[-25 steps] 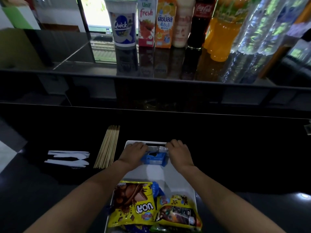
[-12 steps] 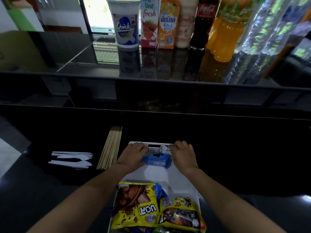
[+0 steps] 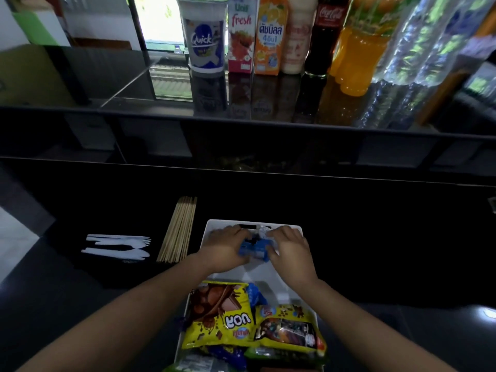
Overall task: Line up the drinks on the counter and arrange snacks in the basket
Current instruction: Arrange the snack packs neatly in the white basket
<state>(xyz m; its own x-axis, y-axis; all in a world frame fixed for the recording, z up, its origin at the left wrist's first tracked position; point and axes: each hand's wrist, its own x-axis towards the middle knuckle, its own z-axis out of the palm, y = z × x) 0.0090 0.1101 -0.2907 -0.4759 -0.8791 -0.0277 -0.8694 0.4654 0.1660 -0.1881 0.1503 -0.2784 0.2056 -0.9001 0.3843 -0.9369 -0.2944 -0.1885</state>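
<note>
Two hands, left hand (image 3: 225,250) and right hand (image 3: 289,251), grip the blue pack (image 3: 254,250) by its ends at the far edge of the basket (image 3: 298,230); likely light, crinkly, crushable, so squeeze gently.

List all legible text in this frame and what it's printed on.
"Quick": white cup, left end of the drinks row.
"Unif fresh": red carton.
Thai lettering with "4" and "1": orange carton.
"Coca-Cola": dark bottle.
Too blurred to read: cream bottle label, orange-drink bottle label, blue packet.
Upside down, unclear: yellow snack bags.
</note>
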